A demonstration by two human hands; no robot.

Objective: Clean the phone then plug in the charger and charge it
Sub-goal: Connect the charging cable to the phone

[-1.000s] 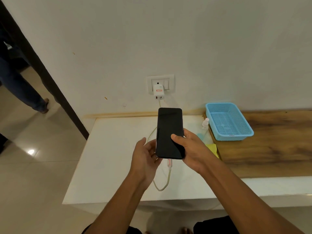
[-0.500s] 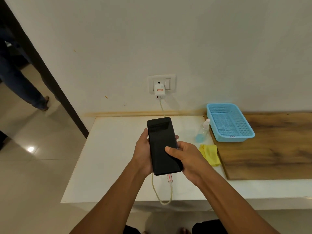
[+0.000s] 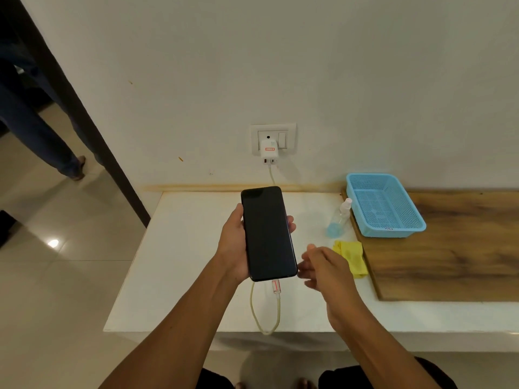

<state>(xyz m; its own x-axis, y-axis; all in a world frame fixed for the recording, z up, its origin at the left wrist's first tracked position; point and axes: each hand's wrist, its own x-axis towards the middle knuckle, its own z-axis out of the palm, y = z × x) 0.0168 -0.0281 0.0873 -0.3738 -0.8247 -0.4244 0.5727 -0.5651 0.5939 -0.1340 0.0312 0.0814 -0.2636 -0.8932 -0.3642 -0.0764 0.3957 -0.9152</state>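
Holding phone (image 3: 268, 234) in left grip (image 3: 237, 245) | right grip (image 3: 323, 269) loose, apart | white counter (image 3: 182, 262), wall socket (image 3: 273, 138)

A plain white wall (image 3: 309, 66) is rising behind a white counter (image 3: 182, 262), glossy beige floor tiles (image 3: 56, 276) are reflecting light at left.

We have one wide-angle view, worn on the head, looking forward and down from close above the white rectangular table (image 3: 174, 262) towards the plain white wall (image 3: 280, 66) behind it.
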